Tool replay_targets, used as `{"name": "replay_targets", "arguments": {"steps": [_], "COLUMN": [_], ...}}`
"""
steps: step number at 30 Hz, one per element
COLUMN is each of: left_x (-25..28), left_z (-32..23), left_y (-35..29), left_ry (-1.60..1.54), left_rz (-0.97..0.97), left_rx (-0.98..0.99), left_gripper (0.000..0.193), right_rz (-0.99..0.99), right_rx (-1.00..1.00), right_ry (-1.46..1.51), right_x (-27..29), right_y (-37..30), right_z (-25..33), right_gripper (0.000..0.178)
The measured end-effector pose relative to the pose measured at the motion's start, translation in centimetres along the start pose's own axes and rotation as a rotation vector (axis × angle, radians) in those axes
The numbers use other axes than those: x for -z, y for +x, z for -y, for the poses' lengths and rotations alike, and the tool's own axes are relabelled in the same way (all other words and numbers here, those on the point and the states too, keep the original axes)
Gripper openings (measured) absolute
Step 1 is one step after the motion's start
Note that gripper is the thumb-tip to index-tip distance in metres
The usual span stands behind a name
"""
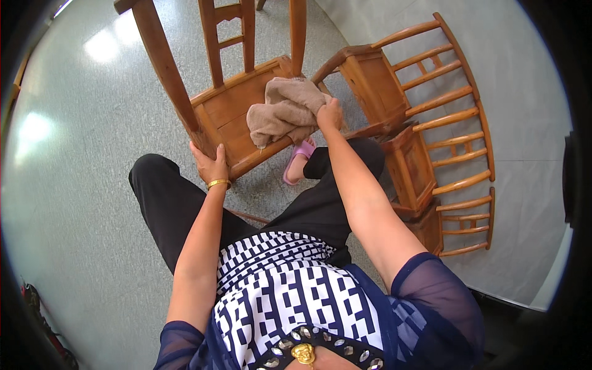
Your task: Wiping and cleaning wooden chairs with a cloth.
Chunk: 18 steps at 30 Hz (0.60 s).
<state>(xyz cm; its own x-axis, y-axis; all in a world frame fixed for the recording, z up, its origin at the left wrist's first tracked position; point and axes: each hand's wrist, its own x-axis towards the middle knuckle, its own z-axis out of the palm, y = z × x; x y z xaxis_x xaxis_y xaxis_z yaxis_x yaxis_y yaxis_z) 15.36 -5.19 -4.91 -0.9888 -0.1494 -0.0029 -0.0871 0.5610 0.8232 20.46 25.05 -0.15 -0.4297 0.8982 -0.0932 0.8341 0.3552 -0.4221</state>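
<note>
In front of me stands a brown wooden chair (225, 126) with its tall back posts on the far side. A crumpled tan cloth (280, 111) lies over the right part of its seat. My right hand (330, 115) is closed on the cloth's right edge, near the seat's right side. At the seat's near left corner my left hand (211, 163) grips the wood, thumb on top and fingers down along the side. A gold bracelet (219, 184) circles the left wrist. Part of the cloth's underside and the seat beneath it are hidden.
More wooden chairs (376, 86) stand in a row on the right, their slatted backs against a pale wall (524, 123). Speckled grey floor (86, 203) spreads to the left. My foot in a pink slipper (290, 171) is beside the chair. A dark red-and-black object (40, 314) lies at lower left.
</note>
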Motion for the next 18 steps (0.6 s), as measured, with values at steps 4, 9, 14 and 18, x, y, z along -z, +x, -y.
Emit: {"name": "replay_targets", "arguments": {"steps": [4,9,14,18], "left_x": [0.4,0.2,0.3,0.0], "left_z": [-1.2,-2.0,-1.0,-0.4], "left_y": [-0.2,-0.2,-0.1,-0.1], "left_ry": [-0.048,-0.016,0.001,0.049], "left_rz": [0.035,0.068,0.061,-0.002], "left_rx": [-0.008,0.035,0.060,0.053], "left_gripper": [0.082,0.082,0.083,0.079], "right_rz": [-0.172,-0.391,-0.204,-0.067], "right_rx": [-0.084,-0.072,-0.540,-0.476], "right_ry": [0.052,0.197,0.489,0.470], "right_x": [0.0,-1.8,-0.7,-2.4], "right_y": [-1.6,-2.1,-8.6,-12.2], "right_z": [0.3,-1.4,3.0,2.8], "right_gripper": [0.028,0.032,0.034,0.036]}}
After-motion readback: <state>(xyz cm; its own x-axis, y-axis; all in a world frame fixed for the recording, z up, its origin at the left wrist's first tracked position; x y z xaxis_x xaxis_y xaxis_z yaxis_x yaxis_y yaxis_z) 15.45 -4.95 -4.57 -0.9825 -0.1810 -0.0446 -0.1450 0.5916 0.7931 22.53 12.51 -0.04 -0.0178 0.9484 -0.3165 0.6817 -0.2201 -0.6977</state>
